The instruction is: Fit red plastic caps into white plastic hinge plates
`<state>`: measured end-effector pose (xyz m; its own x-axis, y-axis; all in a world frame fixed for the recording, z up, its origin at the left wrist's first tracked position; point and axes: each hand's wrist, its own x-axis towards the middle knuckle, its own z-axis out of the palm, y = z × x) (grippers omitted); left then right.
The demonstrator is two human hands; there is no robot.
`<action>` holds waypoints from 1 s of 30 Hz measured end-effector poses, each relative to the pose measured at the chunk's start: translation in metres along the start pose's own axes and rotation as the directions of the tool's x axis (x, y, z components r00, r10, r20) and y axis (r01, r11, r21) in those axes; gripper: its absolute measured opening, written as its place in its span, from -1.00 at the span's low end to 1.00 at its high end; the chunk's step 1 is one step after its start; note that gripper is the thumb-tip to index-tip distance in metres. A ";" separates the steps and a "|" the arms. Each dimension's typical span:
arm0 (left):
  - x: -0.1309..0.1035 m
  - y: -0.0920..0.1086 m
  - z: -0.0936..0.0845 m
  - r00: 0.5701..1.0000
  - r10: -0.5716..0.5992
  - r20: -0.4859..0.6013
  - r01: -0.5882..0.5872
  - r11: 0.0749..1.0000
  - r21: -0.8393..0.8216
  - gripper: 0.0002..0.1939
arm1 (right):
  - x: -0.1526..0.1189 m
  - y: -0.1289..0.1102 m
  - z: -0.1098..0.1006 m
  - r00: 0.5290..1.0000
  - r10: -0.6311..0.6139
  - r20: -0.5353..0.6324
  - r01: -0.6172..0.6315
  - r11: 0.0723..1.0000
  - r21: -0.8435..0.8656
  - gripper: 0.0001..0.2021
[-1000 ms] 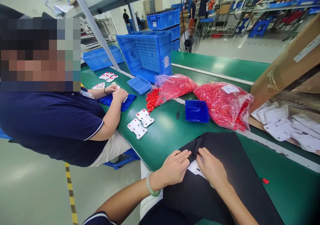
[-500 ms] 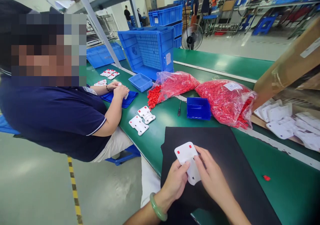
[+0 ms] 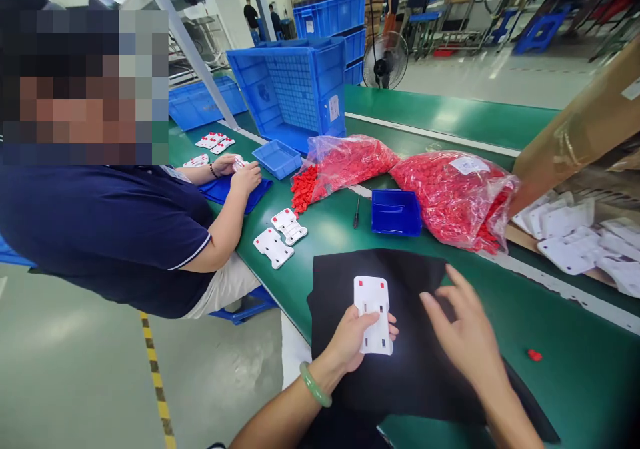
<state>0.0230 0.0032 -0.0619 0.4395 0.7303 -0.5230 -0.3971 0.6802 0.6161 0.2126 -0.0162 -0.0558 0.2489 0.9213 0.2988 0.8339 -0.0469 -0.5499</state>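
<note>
Head view: the person's left hand [image 3: 350, 344] gripped a white plate [image 3: 373, 299], thumb across its front, over the left half of a black cloth [image 3: 417, 366]. Two red squares [image 3: 361, 283] showed at the plate's far corners. The right hand [image 3: 465, 326] was open, fingers parted, over the cloth's right edge. The cloth lay at the green bench's [image 3: 335, 229] near edge; a loose red piece [image 3: 535, 355] lay off its right edge, a dark blue tray [image 3: 396, 213] beyond its far edge.
</note>
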 end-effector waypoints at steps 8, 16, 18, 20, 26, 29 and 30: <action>0.007 -0.003 -0.003 0.998 -0.047 0.047 0.045 0.998 0.042 -0.76 | 0.011 -0.032 0.046 0.986 -0.027 0.166 0.038 0.997 -0.065 -0.82; -0.015 0.016 -0.006 0.978 -0.006 0.208 -0.003 0.999 0.042 -0.62 | 0.017 -0.007 0.012 0.999 0.028 -0.042 -0.032 0.995 -0.093 -0.76; -0.028 0.028 -0.005 0.949 0.024 0.315 -0.073 0.987 0.144 -0.59 | 0.006 -0.014 -0.006 0.991 0.046 -0.123 -0.051 0.998 -0.042 -0.68; -0.040 0.040 -0.002 0.927 0.118 0.355 -0.268 0.873 0.408 -0.54 | -0.006 -0.025 -0.023 0.985 0.103 -0.141 -0.093 0.993 0.076 -0.66; -0.057 0.044 0.006 0.734 0.384 0.561 -0.506 -0.242 0.828 -0.14 | -0.034 -0.061 -0.046 0.929 0.044 0.367 -0.261 0.781 0.567 -0.60; -0.063 0.045 0.011 0.717 0.315 0.622 -0.536 -0.321 0.780 -0.14 | -0.036 -0.071 -0.046 0.888 0.062 0.455 -0.340 0.754 0.562 -0.64; -0.066 0.048 0.013 0.725 0.298 0.621 -0.555 -0.280 0.783 -0.15 | -0.036 -0.074 -0.046 0.886 0.088 0.456 -0.363 0.742 0.563 -0.66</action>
<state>-0.0140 -0.0132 0.0095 0.7008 0.6929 0.1696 0.4981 -0.6455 0.5790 0.1650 -0.0633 0.0102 0.0691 0.9879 -0.1392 0.2515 -0.1522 -0.9558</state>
